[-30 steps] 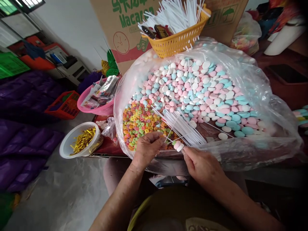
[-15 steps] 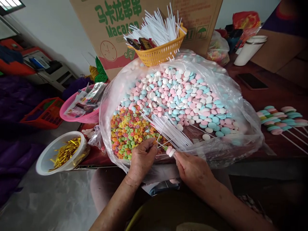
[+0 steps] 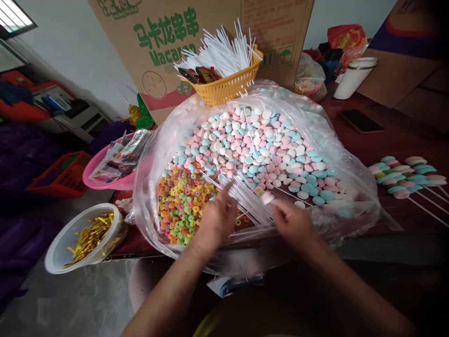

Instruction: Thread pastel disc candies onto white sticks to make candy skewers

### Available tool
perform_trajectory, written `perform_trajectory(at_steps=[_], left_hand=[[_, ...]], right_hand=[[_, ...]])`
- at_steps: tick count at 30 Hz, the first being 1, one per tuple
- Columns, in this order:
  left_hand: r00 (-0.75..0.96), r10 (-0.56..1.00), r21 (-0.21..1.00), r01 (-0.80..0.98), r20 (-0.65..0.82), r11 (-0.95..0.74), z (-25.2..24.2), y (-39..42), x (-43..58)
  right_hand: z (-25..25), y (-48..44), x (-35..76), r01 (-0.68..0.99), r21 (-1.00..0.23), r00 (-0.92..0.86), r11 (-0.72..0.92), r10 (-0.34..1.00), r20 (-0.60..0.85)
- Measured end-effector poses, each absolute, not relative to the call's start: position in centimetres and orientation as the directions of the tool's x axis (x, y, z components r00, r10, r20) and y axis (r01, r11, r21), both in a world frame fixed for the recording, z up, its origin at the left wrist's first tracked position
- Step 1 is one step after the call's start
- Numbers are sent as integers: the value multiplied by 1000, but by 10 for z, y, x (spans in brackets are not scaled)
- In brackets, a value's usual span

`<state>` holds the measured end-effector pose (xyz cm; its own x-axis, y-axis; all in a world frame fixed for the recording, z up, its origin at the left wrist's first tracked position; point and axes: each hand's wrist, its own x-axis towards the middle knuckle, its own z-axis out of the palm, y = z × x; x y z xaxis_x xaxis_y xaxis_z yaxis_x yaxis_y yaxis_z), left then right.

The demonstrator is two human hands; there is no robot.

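My right hand pinches a short row of sweets, white and pink with a yellow-green piece at its far end. My left hand is blurred, held over the ring candies and the white sticks, its fingers apart with nothing seen in them. Beneath the hands lies a bundle of white sticks. Colourful ring candies are heaped at the left of a clear plastic bag. Pink, white and blue marshmallows fill the rest of it.
Behind the bag are a yellow basket of sticks and a cardboard box. At left sit a pink basket and a bowl of gold ties. Finished-looking skewers, a phone and a white cup lie right.
Both hands have moved forward over the sticks. My left hand has come away from the sweets and opened; my right hand carries them forward. The camera view has shifted slightly.
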<state>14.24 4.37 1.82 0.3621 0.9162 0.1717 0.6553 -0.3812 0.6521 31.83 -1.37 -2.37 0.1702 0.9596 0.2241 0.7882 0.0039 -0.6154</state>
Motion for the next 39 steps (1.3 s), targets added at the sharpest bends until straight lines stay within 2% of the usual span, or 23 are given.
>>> perform_trajectory(at_steps=[2, 4, 6, 7, 9, 11, 13, 15, 17, 19, 21, 24, 26, 30, 32, 34, 36, 39], left_hand=[[243, 949, 457, 834, 201, -310, 27, 79, 157], [274, 955, 262, 919, 115, -295, 28, 111, 171], [304, 951, 182, 933, 63, -311, 27, 130, 180], [316, 947, 180, 929, 64, -322, 26, 133, 180], [314, 941, 275, 901, 125, -337, 26, 126, 175], [290, 939, 472, 812, 186, -344, 25, 107, 166], [260, 929, 649, 665, 262, -369, 23, 81, 161], [227, 902, 704, 566, 368, -430, 18, 57, 162], [177, 891, 753, 482, 417, -449, 11, 39, 166], [134, 931, 866, 340, 340, -366, 6, 28, 166], [134, 970, 958, 178, 201, -223, 5, 22, 161], [161, 978, 986, 82, 133, -147, 10, 15, 150], [137, 965, 960, 143, 223, -242, 13, 7, 144], [138, 875, 830, 276, 465, -485, 12, -8, 137], [188, 855, 818, 250, 484, -518, 12, -11, 133], [257, 886, 883, 176, 386, -435, 15, -10, 128], [346, 910, 961, 72, 228, -268, 18, -6, 123], [420, 903, 996, -32, 88, -82, 22, 1, 121]], right_hand=[[-22, 11, 338, 719, -686, 355, -112, 908, 224], [-23, 37, 350, 692, -703, 409, -167, 892, 190], [-27, 55, 355, 689, -711, 370, -143, 912, 175], [-28, 60, 356, 687, -716, 349, -122, 920, 178], [-28, 60, 355, 679, -728, 339, -97, 920, 194], [-22, 49, 349, 601, -794, 362, -89, 916, 171], [-14, 33, 338, 444, -894, 355, -60, 928, 114], [-5, 19, 319, 234, -972, 320, -21, 946, 57], [3, 9, 299, 3, -1000, 273, -21, 962, -20], [8, 0, 283, -214, -975, 162, -52, 983, -88], [12, -7, 275, -330, -941, 15, -77, 996, -86], [17, -16, 272, -354, -933, -84, -71, 995, -43], [18, -20, 269, -354, -932, -88, -77, 995, -49], [17, -23, 258, -396, -917, -18, -47, 999, -44], [16, -22, 253, -440, -897, 15, -47, 998, -60], [16, -21, 250, -482, -871, 18, -94, 993, -117], [16, -19, 249, -505, -847, -20, -168, 983, -183], [17, -18, 253, -473, -846, -127, -246, 969, -211]])
